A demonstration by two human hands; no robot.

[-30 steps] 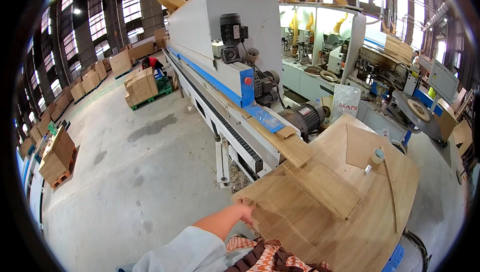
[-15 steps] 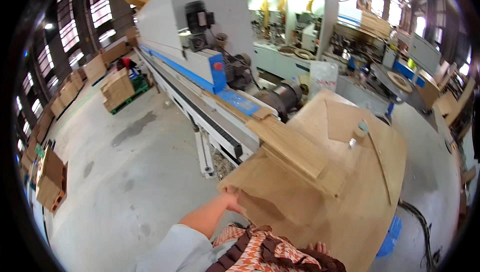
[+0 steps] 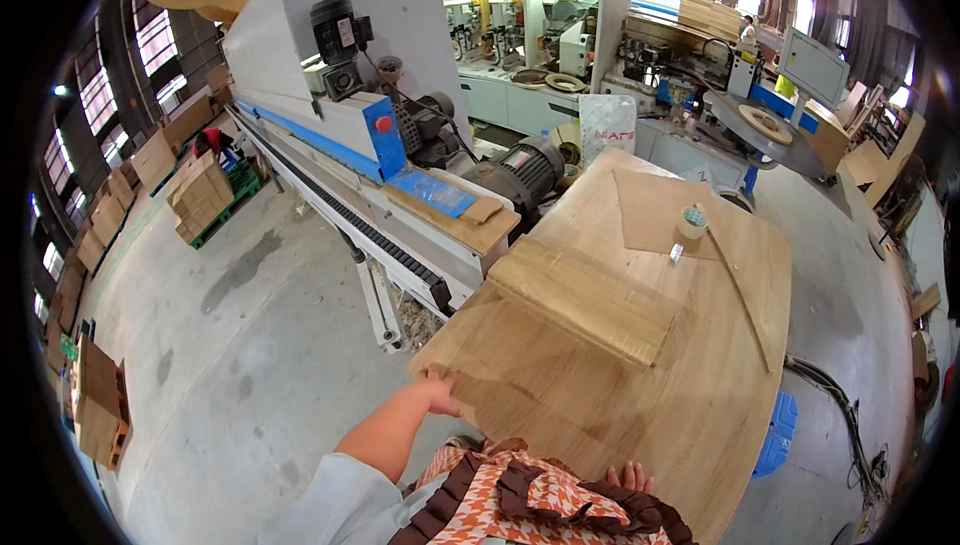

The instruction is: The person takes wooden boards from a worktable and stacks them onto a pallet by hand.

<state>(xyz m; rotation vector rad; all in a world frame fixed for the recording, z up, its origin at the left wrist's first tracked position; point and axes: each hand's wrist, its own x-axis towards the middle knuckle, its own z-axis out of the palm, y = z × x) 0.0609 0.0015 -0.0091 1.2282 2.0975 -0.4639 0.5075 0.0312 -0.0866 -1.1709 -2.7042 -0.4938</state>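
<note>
Touching the near left corner of the table (image 3: pixel 715 345) with my left hand (image 3: pixel 438 392); right hand (image 3: pixel 632 478) at the near edge, partly behind my apron (image 3: pixel 480 490). Hands apart, off the board (image 3: pixel 585 300); can't tell if either grips. Board's on the table beyond both, long axis far left to near right; left hand nearer its left end.
</note>
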